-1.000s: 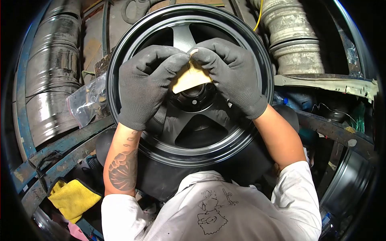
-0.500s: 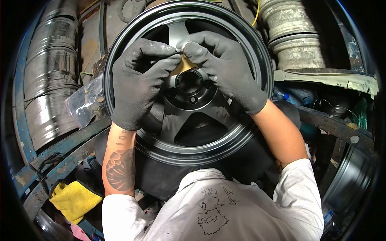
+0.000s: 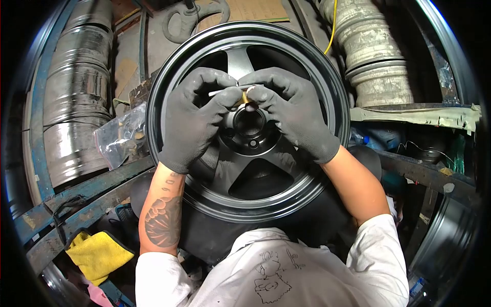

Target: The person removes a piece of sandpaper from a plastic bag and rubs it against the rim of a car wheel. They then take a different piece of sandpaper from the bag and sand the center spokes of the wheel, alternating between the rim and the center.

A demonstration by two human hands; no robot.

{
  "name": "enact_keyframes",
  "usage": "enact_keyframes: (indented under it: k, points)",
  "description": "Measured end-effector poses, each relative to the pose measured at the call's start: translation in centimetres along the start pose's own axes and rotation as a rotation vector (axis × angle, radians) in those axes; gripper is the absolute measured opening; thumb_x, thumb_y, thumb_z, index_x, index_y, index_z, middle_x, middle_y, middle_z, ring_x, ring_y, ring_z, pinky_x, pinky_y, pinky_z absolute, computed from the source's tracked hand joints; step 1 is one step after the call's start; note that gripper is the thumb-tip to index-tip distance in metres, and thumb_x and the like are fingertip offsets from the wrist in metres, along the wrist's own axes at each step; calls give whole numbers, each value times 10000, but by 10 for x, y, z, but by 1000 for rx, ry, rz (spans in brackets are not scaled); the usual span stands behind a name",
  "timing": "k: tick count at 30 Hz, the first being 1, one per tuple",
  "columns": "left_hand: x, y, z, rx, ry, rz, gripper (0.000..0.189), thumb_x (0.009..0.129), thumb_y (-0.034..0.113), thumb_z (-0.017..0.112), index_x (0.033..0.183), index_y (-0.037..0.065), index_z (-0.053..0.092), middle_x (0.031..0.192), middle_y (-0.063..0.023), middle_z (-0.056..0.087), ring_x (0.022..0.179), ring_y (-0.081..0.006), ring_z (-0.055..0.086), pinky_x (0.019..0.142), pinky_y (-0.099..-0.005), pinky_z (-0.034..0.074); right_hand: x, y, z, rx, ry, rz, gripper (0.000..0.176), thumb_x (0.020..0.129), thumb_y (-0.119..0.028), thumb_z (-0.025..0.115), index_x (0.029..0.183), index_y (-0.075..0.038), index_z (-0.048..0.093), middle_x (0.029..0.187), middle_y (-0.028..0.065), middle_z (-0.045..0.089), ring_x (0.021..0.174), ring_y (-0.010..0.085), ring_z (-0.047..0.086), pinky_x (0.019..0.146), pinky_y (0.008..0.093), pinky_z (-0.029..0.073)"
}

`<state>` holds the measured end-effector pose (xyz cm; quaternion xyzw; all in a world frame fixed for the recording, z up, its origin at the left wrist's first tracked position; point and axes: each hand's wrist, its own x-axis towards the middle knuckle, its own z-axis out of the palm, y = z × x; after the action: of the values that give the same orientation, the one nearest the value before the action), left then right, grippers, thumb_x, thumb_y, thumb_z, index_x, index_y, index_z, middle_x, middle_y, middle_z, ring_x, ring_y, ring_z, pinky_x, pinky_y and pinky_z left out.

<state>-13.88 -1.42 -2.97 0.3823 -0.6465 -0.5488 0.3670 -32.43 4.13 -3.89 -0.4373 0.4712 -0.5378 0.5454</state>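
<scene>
A dark grey five-spoke wheel rim lies face up before me, its round centre hole near the middle. Both gloved hands meet just above that hole, over the upper spoke. My left hand pinches one end of a small tan sheet, thumb and forefinger closed. From the other side my right hand grips it between thumb and bent forefinger. A thin pale edge shows along the left thumb, and a bit of the tan face peeks out between the thumbs. Fingers hide most of the sheet.
Shiny metal rims are stacked at the left, and dull, whitish rims at the right. Blue metal frame bars run along both sides. A yellow cloth hangs at lower left. Near the left bar sits a clear plastic bag.
The view has shifted, so the wheel sits lower. My hands have drawn closer together, and the tan sheet shows less of its face, with a thin pale edge visible.
</scene>
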Motion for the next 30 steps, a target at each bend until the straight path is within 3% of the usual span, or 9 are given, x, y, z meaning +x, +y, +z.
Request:
enact_keyframes:
  k: [8, 12, 13, 15, 18, 21, 24, 27, 30]
  points:
    - [-2, -9, 7, -104, 36, 106, 128, 880, 7, 762, 980, 22, 685, 958, -41, 691, 893, -109, 640, 821, -251, 519, 1, 4, 0, -37, 93, 102, 217, 1009, -231, 711, 1019, -18, 750, 833, 20, 695, 702, 20, 625, 603, 184, 479]
    - [-5, 4, 6, -61, 3, -73, 140, 888, 35, 770, 994, 21, 680, 951, -21, 677, 796, -69, 613, 719, -212, 503, 5, 6, -6, -378, 98, -214, 206, 968, -217, 731, 968, -11, 743, 825, 84, 708, 708, 111, 670, 653, 276, 522]
    - [-5, 9, 5, -34, -9, -114, 188, 907, 75, 765, 1068, 14, 692, 948, -8, 672, 734, -46, 586, 658, -193, 479, 4, 4, -6, -446, 106, -262, 205, 960, -214, 732, 971, -9, 739, 829, 97, 707, 717, 134, 679, 670, 293, 529]
    - [-3, 11, 5, -5, -2, -64, 243, 915, 98, 761, 1132, 12, 692, 964, -9, 676, 781, -54, 601, 690, -200, 491, -2, -7, -2, -497, 110, -224, 188, 952, -201, 731, 967, -13, 732, 847, 113, 704, 764, 182, 698, 707, 302, 534]
    - [-3, 9, 4, 38, -24, 8, 328, 927, 117, 752, 1230, 13, 681, 1018, -20, 680, 925, -72, 620, 808, -215, 509, 4, 7, -6, -516, 84, -390, 162, 953, -167, 733, 994, -12, 720, 854, 82, 700, 759, 141, 679, 696, 300, 532]
    - [-2, 7, 3, 3, -61, 14, 351, 923, 101, 752, 1253, 12, 669, 1068, -32, 671, 978, -75, 615, 862, -221, 506, 4, 18, -2, -157, 69, -189, 146, 972, -150, 731, 1023, -16, 704, 842, 27, 680, 739, 72, 631, 670, 248, 516]
    - [-3, 2, 5, -196, -61, -40, 372, 919, 83, 750, 1271, 7, 657, 1078, -29, 645, 966, -71, 605, 880, -222, 503, -1, -1, 5, 249, 54, 148, 140, 994, -149, 722, 1042, -22, 685, 837, -24, 649, 744, 12, 578, 647, 186, 488]
    - [-5, 3, 9, -452, -64, -201, 419, 902, 19, 729, 1314, 24, 652, 1029, -5, 600, 955, -57, 582, 887, -236, 501, -3, 0, 5, 182, 50, 84, 138, 1005, -154, 714, 1041, -27, 672, 844, -33, 639, 718, -6, 558, 629, 152, 471]
    - [-4, 0, 7, -95, -144, -10, 480, 867, -28, 714, 1337, 57, 665, 1024, -33, 624, 952, -95, 612, 859, -257, 507, -2, -2, -4, 77, 30, 155, 130, 1002, -137, 709, 1036, -17, 671, 834, -30, 647, 699, 6, 577, 611, 171, 487]
